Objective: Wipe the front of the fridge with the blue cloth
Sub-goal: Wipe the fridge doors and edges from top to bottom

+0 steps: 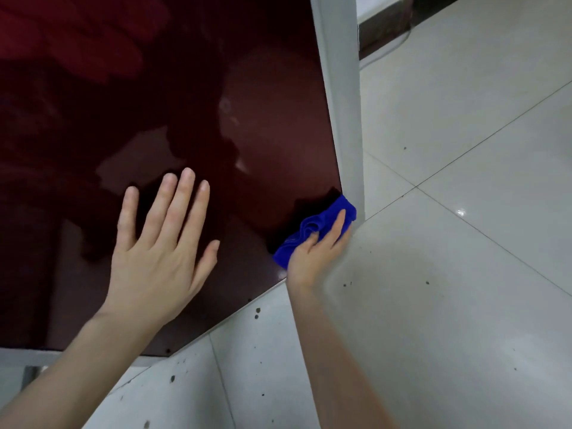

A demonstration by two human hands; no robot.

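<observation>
Head camera: my right hand (309,255) grips the bunched blue cloth (311,226) at the lower right corner of the glossy dark-red fridge front (185,88), the cloth's long axis slanting up to the door's edge. My left hand (158,252) lies flat, fingers spread, on the panel to the left.

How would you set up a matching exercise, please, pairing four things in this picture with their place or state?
Things:
1. floor tiles
2. blue cloth
3. left hand
4. right hand

Place or state:
A. flat on the dark red fridge door
B. pale, speckled with dark spots
C. bunched at that door's lower right corner
D. gripping the cloth

Pairs: 1-B; 2-C; 3-A; 4-D
</observation>
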